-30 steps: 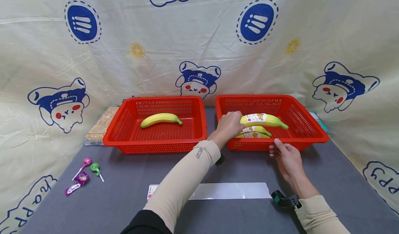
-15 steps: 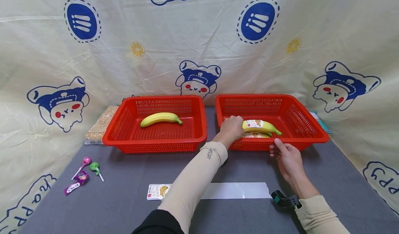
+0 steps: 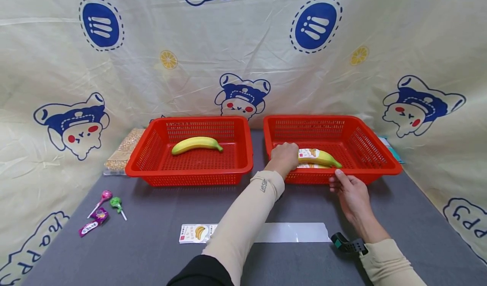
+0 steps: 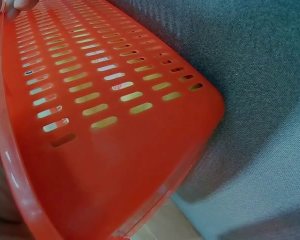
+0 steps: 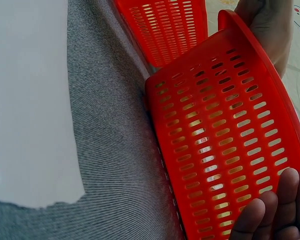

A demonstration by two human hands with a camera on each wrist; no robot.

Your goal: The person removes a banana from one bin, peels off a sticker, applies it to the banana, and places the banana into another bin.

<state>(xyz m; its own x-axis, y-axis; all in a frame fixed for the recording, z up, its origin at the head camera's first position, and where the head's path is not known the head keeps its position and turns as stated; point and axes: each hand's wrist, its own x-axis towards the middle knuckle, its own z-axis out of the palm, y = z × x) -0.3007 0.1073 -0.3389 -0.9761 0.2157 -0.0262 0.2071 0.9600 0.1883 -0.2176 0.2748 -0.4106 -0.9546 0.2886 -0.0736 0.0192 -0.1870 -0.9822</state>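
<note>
Two red plastic baskets stand side by side in the head view. My left hand (image 3: 283, 158) reaches into the right basket (image 3: 374, 152) and grips the left end of a yellow banana (image 3: 323, 158) bearing a white label. Another labelled banana (image 3: 312, 166) lies under or beside it, mostly hidden by the front rim. At that rim, my right hand (image 3: 351, 197) pinches the edge, its fingers (image 5: 286, 187) against the outer wall. One unlabelled banana (image 3: 197, 144) lies in the left basket (image 3: 190, 180). The left fingertips are hidden from view.
A strip of white backing with banana labels (image 3: 192, 233) lies in front. At left are lollipops, one pink (image 3: 106, 195) and one green (image 3: 116, 202), and a purple-wrapped sweet (image 3: 95, 220). A bag of grains (image 3: 123, 152) leans beside the left basket; a teal item (image 3: 393, 152) sits right.
My left hand has lowered the labelled banana onto the others in the right basket, moving slightly down and right. The right hand has stayed at the rim.
</note>
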